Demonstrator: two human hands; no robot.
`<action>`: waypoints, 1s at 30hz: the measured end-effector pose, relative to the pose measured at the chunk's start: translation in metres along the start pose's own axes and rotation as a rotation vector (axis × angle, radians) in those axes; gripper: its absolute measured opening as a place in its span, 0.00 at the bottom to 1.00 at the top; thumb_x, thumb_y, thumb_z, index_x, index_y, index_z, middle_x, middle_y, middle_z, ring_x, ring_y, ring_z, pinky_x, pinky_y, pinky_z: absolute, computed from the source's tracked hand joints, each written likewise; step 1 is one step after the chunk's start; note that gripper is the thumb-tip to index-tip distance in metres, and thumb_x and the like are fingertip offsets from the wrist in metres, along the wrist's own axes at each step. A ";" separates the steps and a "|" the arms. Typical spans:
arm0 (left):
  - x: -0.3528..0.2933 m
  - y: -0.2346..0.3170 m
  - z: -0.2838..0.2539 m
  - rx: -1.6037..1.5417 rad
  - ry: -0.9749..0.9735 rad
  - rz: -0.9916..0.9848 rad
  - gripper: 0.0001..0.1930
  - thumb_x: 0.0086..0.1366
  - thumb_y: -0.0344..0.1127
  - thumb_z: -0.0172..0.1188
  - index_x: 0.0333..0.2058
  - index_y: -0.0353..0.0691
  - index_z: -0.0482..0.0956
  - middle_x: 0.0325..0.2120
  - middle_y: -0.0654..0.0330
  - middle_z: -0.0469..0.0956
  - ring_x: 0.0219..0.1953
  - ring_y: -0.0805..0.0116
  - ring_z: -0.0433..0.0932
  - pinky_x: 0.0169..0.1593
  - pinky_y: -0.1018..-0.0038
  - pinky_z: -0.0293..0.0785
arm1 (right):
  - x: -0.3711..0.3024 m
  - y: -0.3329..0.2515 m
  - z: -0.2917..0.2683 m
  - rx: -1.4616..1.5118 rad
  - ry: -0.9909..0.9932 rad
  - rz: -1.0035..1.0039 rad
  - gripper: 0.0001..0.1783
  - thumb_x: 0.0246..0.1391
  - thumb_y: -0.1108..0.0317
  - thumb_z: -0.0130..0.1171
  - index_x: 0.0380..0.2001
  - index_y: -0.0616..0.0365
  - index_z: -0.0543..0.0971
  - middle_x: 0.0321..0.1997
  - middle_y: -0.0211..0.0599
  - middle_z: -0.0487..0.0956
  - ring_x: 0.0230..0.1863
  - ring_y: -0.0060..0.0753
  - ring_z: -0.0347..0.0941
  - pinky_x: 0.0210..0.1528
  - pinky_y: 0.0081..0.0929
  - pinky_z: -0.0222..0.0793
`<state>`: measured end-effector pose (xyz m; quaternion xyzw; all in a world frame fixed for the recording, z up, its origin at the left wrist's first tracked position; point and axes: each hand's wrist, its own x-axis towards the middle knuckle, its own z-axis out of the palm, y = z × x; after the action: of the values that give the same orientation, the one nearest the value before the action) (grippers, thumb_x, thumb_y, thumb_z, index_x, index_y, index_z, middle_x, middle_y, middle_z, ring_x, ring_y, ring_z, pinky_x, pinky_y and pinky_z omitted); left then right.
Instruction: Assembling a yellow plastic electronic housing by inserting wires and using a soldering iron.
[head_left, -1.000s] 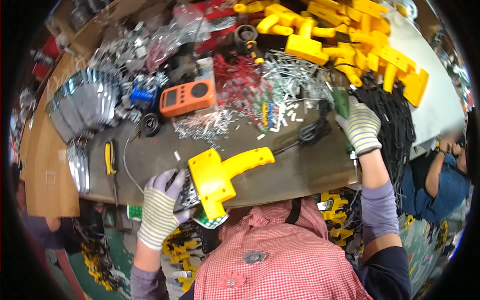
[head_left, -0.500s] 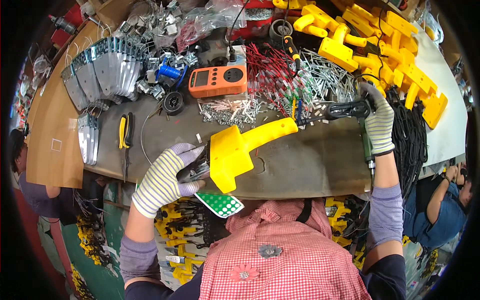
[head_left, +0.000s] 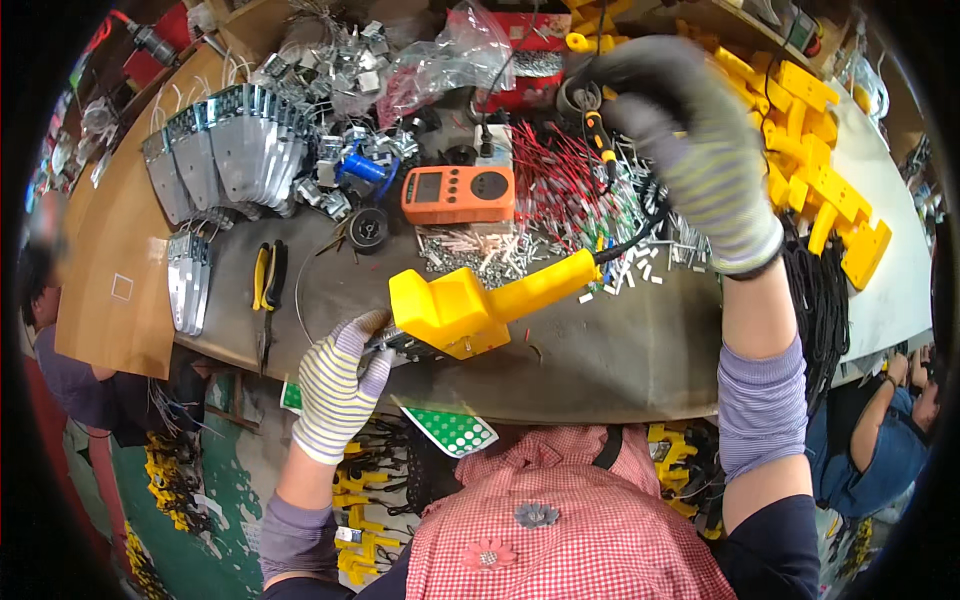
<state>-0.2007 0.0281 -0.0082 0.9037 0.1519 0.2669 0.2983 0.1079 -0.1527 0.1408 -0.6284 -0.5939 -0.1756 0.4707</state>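
Observation:
My left hand [head_left: 338, 392], in a striped glove, is closed around the metal end of a yellow-handled tool [head_left: 450, 312]. The tool is held over the near part of the worktable, its handle slanting up to the right. From the handle's end a black power cord [head_left: 632, 241] runs toward my right hand [head_left: 712, 165] and passes out of sight behind it. That gloved hand is raised at the far right, beside an orange-and-black screwdriver [head_left: 597, 135]. Motion smears its fingers, so whether they hold the cord does not show.
An orange meter [head_left: 460, 195] stands at the table's middle, behind small fasteners. Pliers [head_left: 266, 290], a blue spool [head_left: 363, 168] and stacked metal plates [head_left: 235, 150] lie left. Yellow housings [head_left: 800, 130] and bundled black cords [head_left: 815, 300] lie right. Other people sit on both sides.
My right hand has swung up and inward from the table's right side, where it was at the coiled black cord. The yellow tool has turned in my left hand and shifted slightly.

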 end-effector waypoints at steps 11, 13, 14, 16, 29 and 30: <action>0.017 0.005 0.015 0.182 0.034 0.014 0.13 0.66 0.36 0.59 0.45 0.38 0.82 0.33 0.48 0.84 0.36 0.48 0.83 0.42 0.60 0.79 | 0.063 0.051 0.106 -0.468 -1.127 -0.030 0.10 0.47 0.72 0.64 0.36 0.53 0.86 0.34 0.39 0.85 0.37 0.41 0.82 0.41 0.33 0.75; 0.016 0.002 0.015 0.199 0.045 0.018 0.13 0.65 0.36 0.59 0.45 0.38 0.82 0.33 0.48 0.83 0.35 0.48 0.82 0.41 0.60 0.79 | 0.063 0.060 0.115 -0.369 -1.119 -0.061 0.10 0.48 0.71 0.64 0.35 0.55 0.86 0.34 0.39 0.85 0.37 0.41 0.82 0.41 0.33 0.75; 0.015 0.001 0.016 0.215 0.049 0.031 0.13 0.64 0.35 0.58 0.46 0.38 0.82 0.32 0.47 0.83 0.34 0.47 0.82 0.41 0.59 0.79 | 0.069 0.048 0.112 -0.426 -1.163 -0.064 0.09 0.48 0.75 0.64 0.35 0.55 0.86 0.34 0.40 0.85 0.37 0.42 0.82 0.41 0.32 0.75; 0.023 0.004 0.016 0.228 0.030 0.014 0.14 0.64 0.35 0.58 0.46 0.38 0.82 0.32 0.47 0.82 0.33 0.47 0.81 0.39 0.59 0.78 | 0.070 0.068 0.113 -0.279 -1.153 -0.203 0.12 0.45 0.82 0.64 0.34 0.56 0.86 0.35 0.41 0.85 0.38 0.43 0.82 0.41 0.31 0.76; 0.062 -0.022 0.006 0.291 0.353 -0.017 0.09 0.60 0.31 0.61 0.39 0.36 0.83 0.33 0.48 0.80 0.39 0.48 0.80 0.45 0.60 0.76 | 0.052 0.053 0.126 -0.518 -1.025 -0.513 0.09 0.46 0.69 0.62 0.32 0.51 0.86 0.29 0.43 0.82 0.33 0.49 0.80 0.35 0.41 0.75; 0.072 -0.034 0.001 0.336 0.368 -0.051 0.10 0.59 0.32 0.63 0.39 0.37 0.83 0.35 0.48 0.80 0.40 0.48 0.80 0.46 0.60 0.76 | 0.053 0.043 0.127 -0.565 -1.087 -0.370 0.09 0.46 0.68 0.61 0.32 0.50 0.86 0.29 0.43 0.82 0.33 0.49 0.80 0.35 0.40 0.74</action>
<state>-0.1453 0.0853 -0.0014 0.8726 0.2687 0.3904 0.1179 0.1168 -0.0134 0.1026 -0.6148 -0.7772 -0.0599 -0.1199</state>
